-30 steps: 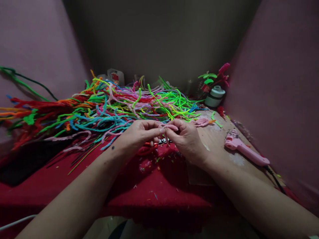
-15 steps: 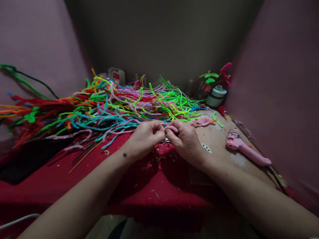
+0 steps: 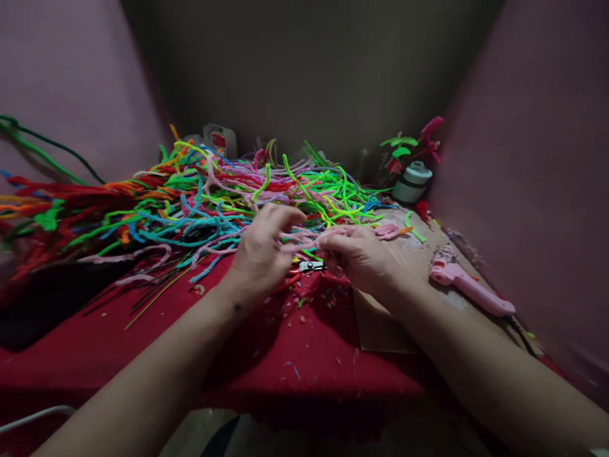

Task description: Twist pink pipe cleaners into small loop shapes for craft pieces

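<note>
A pink stem (image 3: pixel 308 240) runs between the right hand (image 3: pixel 364 255), pinching it, and the open left hand (image 3: pixel 261 246).

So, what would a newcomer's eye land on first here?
Probably the tangled heap of bright fuzzy stems sprawling across the back of the work surface. Next, the left hand and right hand in front, the right pinching pink stems; then the pink glue gun lying at the right.

No lettering, number or brand can be read; any marks on the far-left box (image 3: pixel 222 141) are too small.
</note>
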Motion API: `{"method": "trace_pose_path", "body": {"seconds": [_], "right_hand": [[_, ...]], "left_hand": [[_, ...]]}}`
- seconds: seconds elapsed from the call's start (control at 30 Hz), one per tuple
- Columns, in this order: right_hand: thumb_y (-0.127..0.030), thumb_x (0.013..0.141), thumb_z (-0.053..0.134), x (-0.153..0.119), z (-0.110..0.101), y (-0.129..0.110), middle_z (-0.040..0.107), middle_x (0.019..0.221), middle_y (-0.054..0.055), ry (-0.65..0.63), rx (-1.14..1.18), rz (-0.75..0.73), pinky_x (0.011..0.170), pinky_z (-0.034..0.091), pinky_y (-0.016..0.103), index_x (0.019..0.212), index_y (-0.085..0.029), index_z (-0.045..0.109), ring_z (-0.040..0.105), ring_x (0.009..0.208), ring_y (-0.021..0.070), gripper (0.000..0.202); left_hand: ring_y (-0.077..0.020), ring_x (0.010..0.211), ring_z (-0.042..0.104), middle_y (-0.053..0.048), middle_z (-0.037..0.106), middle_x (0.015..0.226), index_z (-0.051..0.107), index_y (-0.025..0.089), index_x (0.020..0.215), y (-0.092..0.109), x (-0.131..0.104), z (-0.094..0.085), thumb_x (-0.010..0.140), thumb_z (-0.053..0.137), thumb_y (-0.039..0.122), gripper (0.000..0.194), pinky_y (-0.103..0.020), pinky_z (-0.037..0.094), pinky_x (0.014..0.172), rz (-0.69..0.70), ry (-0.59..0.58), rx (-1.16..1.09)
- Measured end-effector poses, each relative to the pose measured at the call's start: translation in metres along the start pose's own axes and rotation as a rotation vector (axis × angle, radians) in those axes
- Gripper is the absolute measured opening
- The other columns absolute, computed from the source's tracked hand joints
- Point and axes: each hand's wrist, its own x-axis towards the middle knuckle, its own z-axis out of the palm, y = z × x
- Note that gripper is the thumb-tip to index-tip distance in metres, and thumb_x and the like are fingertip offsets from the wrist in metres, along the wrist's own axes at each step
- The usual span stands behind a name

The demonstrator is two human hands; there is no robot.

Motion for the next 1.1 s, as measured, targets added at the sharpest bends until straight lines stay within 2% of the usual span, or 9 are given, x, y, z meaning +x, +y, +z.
{"method": "trace_pose_path", "body": {"seconds": [0.07, 0.17, 0.23, 0.33, 0.53, 0.7, 0.93, 1.03, 1.1], "right_hand": [[-0.02, 0.072, 0.053, -0.002, -0.002, -0.004, 0.044, 0.044, -0.004, -0.041, -0.111, -0.105, 0.044, 0.027, 0.023, 0.051, -0.015, 0.052, 0.036, 0.042, 0.0066, 0.022], [-0.018, 0.074, 0.053, -0.004, -0.002, -0.008, 0.046, 0.048, -0.003, -0.086, -0.166, -0.164, 0.049, 0.03, 0.023, 0.053, -0.015, 0.053, 0.039, 0.046, 0.0068, 0.021], [-0.019, 0.074, 0.053, -0.005, -0.001, -0.008, 0.047, 0.05, -0.004, -0.073, -0.171, -0.16, 0.048, 0.029, 0.023, 0.057, -0.015, 0.055, 0.038, 0.046, 0.0068, 0.017], [-0.02, 0.072, 0.054, -0.004, 0.001, -0.006, 0.044, 0.049, -0.005, -0.03, -0.213, -0.131, 0.045, 0.026, 0.022, 0.06, -0.015, 0.054, 0.035, 0.044, 0.0061, 0.013], [-0.023, 0.073, 0.053, -0.004, 0.002, -0.003, 0.043, 0.051, -0.005, 0.003, -0.352, -0.141, 0.046, 0.026, 0.022, 0.065, -0.016, 0.053, 0.034, 0.046, 0.006, 0.011], [-0.02, 0.071, 0.052, -0.004, 0.002, -0.001, 0.048, 0.056, -0.003, 0.014, -0.439, -0.24, 0.05, 0.029, 0.021, 0.064, -0.015, 0.054, 0.039, 0.052, 0.0065, 0.009], [-0.018, 0.065, 0.052, 0.002, 0.001, 0.0, 0.038, 0.042, -0.005, 0.136, -0.126, 0.013, 0.04, 0.023, 0.023, 0.048, -0.017, 0.046, 0.032, 0.038, 0.0062, 0.018], [-0.019, 0.065, 0.054, 0.004, -0.001, 0.002, 0.04, 0.041, -0.005, 0.123, -0.05, 0.01, 0.039, 0.024, 0.023, 0.048, -0.017, 0.046, 0.033, 0.038, 0.0067, 0.019], [-0.02, 0.066, 0.055, 0.003, -0.001, 0.002, 0.043, 0.043, -0.004, 0.094, -0.102, -0.045, 0.04, 0.026, 0.022, 0.052, -0.016, 0.051, 0.036, 0.04, 0.0071, 0.015]], "left_hand": [[-0.0145, 0.073, 0.057, -0.004, 0.062, 0.083, 0.06, 0.014, 0.091, -0.004, 0.006, -0.005, 0.073, 0.057, 0.02, 0.02, -0.027, 0.046, 0.066, -0.314, -0.066, -0.321], [-0.0129, 0.059, 0.057, -0.006, 0.065, 0.073, 0.063, 0.011, 0.085, -0.007, 0.01, -0.008, 0.075, 0.06, 0.035, 0.026, -0.025, 0.045, 0.056, -0.651, -0.311, -0.743], [-0.0126, 0.054, 0.057, -0.009, 0.066, 0.066, 0.066, 0.008, 0.077, -0.008, 0.01, -0.009, 0.077, 0.057, 0.047, 0.04, -0.024, 0.044, 0.052, -0.711, -0.483, -0.889], [-0.014, 0.052, 0.058, -0.011, 0.066, 0.063, 0.068, 0.008, 0.073, -0.01, 0.009, -0.009, 0.076, 0.052, 0.06, 0.054, -0.025, 0.045, 0.05, -0.687, -0.589, -0.99], [-0.0147, 0.047, 0.058, -0.014, 0.069, 0.064, 0.069, 0.008, 0.074, -0.01, 0.009, -0.015, 0.079, 0.055, 0.046, 0.041, -0.024, 0.045, 0.045, -0.768, -0.663, -0.974], [-0.0138, 0.05, 0.058, -0.008, 0.066, 0.062, 0.066, 0.011, 0.069, 0.0, 0.008, -0.016, 0.081, 0.053, 0.042, 0.036, -0.024, 0.045, 0.05, -0.49, -0.766, -0.647], [-0.0192, 0.065, 0.056, -0.011, 0.062, 0.072, 0.061, 0.012, 0.077, 0.006, -0.007, 0.007, 0.083, 0.038, 0.015, 0.024, -0.029, 0.041, 0.06, 0.219, -0.378, 0.504], [-0.0182, 0.068, 0.055, -0.009, 0.062, 0.075, 0.06, 0.013, 0.081, 0.008, -0.01, 0.009, 0.089, 0.034, 0.026, 0.03, -0.028, 0.04, 0.063, 0.223, -0.324, 0.459], [-0.0145, 0.065, 0.052, -0.004, 0.059, 0.072, 0.06, 0.015, 0.078, 0.01, -0.006, 0.005, 0.09, 0.032, 0.035, 0.036, -0.024, 0.039, 0.061, 0.076, -0.32, 0.224]]}}
